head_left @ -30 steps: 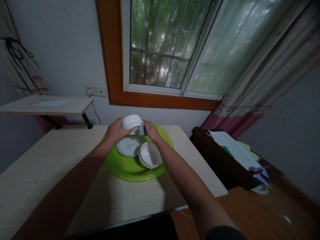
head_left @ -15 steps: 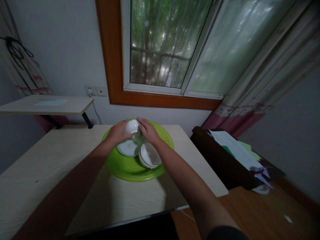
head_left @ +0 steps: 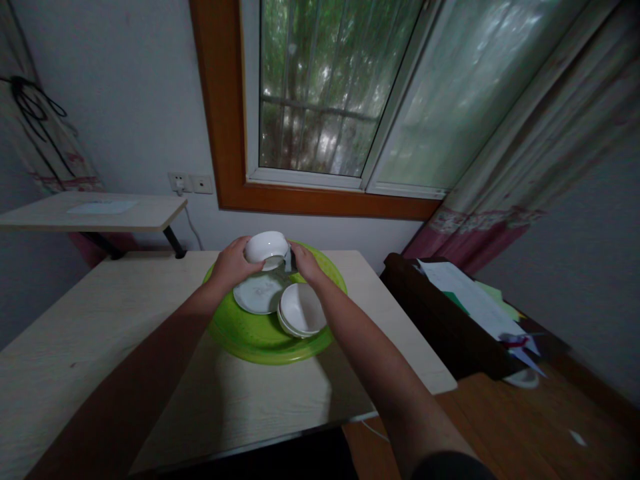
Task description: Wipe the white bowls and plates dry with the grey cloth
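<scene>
A glossy white bowl [head_left: 266,247], tipped on its side, is raised over the far part of a green round tray [head_left: 250,347]. My left hand [head_left: 233,265] grips it from the left, thumb along its lower edge. Close to the bowl's right side, my right hand [head_left: 306,262] is closed, its fingers partly hidden. A pale greyish piece [head_left: 289,260] shows between that hand and the bowl; its kind is unclear. Below the hands a white plate [head_left: 257,295] lies on the tray. Beside my right wrist, a small stack of white bowls [head_left: 301,310] leans toward me.
The tray sits on a light wooden table [head_left: 165,320] against the wall under a window [head_left: 325,120]. A raised shelf [head_left: 140,217] stands at the table's back left. To the right is a dark box [head_left: 425,313] with papers [head_left: 465,293].
The held white bowl has come up and tipped, so more of its outer side shows. My right hand has shifted slightly right and down, its fingers drawn in from over the bowl.
</scene>
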Motion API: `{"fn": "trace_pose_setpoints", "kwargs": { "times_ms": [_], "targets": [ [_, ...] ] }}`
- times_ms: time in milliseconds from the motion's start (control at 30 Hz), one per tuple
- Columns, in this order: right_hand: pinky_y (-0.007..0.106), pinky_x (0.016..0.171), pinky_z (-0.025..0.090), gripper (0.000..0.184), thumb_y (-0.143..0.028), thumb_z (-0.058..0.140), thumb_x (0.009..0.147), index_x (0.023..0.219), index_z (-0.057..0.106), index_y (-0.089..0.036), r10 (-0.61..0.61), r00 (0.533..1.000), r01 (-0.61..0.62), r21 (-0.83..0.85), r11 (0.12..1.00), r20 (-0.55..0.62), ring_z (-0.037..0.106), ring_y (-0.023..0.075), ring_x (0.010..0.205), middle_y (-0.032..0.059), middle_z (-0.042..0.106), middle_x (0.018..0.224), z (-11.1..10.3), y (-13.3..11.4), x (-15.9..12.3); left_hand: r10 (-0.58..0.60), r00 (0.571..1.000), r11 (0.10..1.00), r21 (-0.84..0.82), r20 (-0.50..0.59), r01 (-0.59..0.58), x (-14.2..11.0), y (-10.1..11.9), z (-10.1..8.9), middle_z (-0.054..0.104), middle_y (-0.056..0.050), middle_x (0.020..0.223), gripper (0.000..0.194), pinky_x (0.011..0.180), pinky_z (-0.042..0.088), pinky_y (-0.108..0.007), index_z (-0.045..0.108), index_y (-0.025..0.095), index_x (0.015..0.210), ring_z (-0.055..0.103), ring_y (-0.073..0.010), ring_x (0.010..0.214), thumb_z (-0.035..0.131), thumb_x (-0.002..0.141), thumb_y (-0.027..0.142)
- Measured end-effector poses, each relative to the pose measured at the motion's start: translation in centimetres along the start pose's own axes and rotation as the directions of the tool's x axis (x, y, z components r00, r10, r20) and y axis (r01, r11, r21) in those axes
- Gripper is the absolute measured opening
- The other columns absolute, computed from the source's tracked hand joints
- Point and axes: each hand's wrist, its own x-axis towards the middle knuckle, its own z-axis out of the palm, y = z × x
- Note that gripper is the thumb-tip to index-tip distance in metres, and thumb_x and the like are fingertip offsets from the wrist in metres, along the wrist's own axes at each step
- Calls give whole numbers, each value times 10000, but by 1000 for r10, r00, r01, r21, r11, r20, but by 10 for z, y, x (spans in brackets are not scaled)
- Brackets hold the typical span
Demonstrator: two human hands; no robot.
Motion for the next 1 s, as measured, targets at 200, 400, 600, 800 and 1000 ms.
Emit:
{"fn": "trace_pose_setpoints", "kwargs": {
  "times_ms": [200, 400, 600, 800, 1000],
  "targets": [
    [383, 1106, 426, 447, -309, 346, 957, 1234, 687, -226, 7, 999, -7, -11, 1000, -34, 609, 193, 1208, 20, 685, 1290, 2, -3, -1, -54, 998, 998, -44, 21, 54, 2, 0, -1, 662, -110, 1202, 617, 893, 510, -366, 568, 198, 1221, 636, -279, 1066, 719, 696, 485],
    [396, 1213, 294, 512, -220, 403, 913, 1396, 566, -171, -247, 969, 245, -258, 934, 25, 463, 204, 1380, 85, 535, 1472, 6, -14, -10, 1, 998, 1000, 21, 59, -2, 1, -2, 4, 668, -112, 1210, 605, 948, 488, -384, 591, 202, 1218, 628, -294, 1102, 719, 690, 468],
    [460, 1255, 208, 638, -113, 468, 849, 1478, 462, -219, -464, 817, 565, -312, 764, 343, 241, 216, 1515, 36, 405, 1576, 19, -40, -22, -158, 987, 987, 11, -8, 158, 3, -7, 5, 712, -110, 1070, 570, 806, 510, -368, 614, 187, 1175, 672, -283, 955, 680, 716, 519],
    [450, 1257, 213, 705, -85, 436, 824, 1516, 402, -214, -383, 897, 439, -357, 825, 219, 261, 207, 1507, 35, 328, 1615, 19, -36, -18, -264, 963, 964, -42, -49, 262, 6, -9, 3, 716, -111, 1050, 580, 780, 510, -368, 625, 192, 1137, 679, -271, 893, 699, 695, 561],
    [441, 1208, 295, 601, -144, 489, 800, 1397, 548, -148, -112, 993, 114, -246, 962, 21, 472, 245, 1364, 110, 538, 1461, 6, -7, -7, -263, 964, 956, -144, -43, 254, 6, -9, 3, 705, -105, 1083, 567, 811, 530, -370, 597, 204, 1121, 683, -261, 921, 728, 677, 532]
  ]
}}
